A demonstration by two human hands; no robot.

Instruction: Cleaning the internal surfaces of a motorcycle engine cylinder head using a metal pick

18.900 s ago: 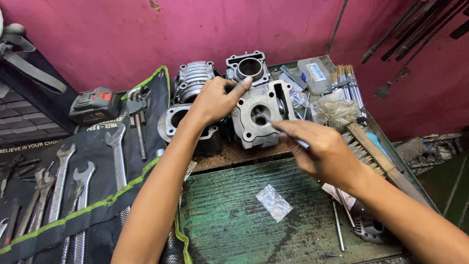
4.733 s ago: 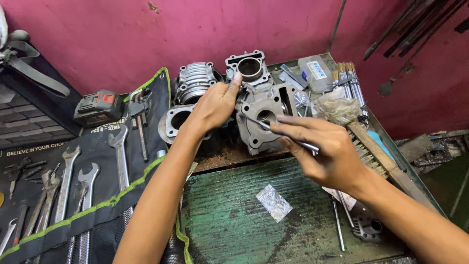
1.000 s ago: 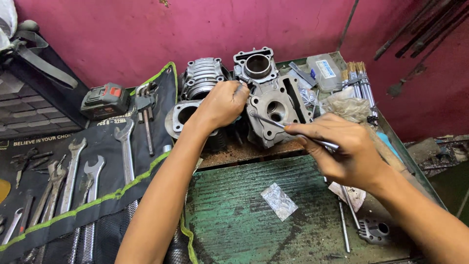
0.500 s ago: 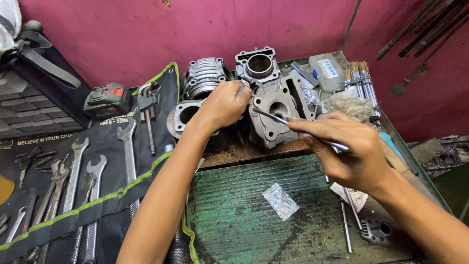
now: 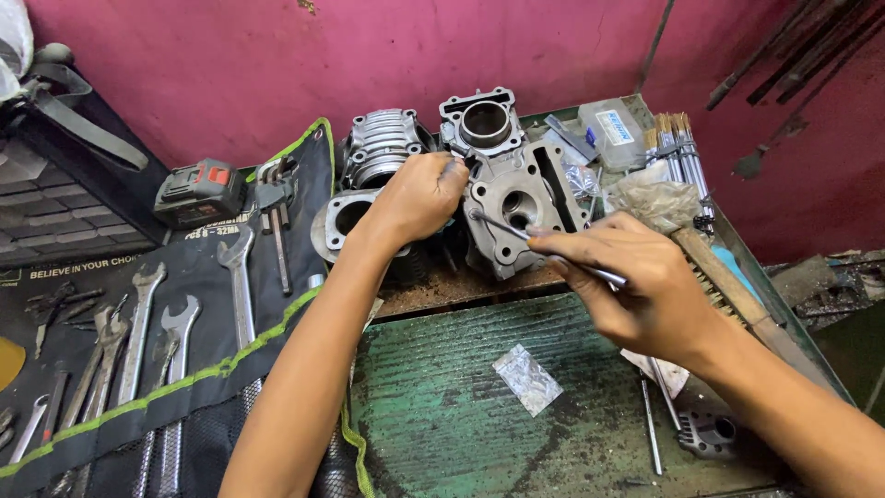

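Two hands work on the grey engine part (image 5: 521, 217) at the bench's back: left hand (image 5: 419, 195) steadies its edge, right hand (image 5: 636, 286) pinches a thin metal pick (image 5: 544, 247) — a slip could scratch the bore.

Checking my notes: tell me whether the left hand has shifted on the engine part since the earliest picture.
Yes. The left hand has slid from the top of the grey engine part to its left edge, nearer the finned cylinder.
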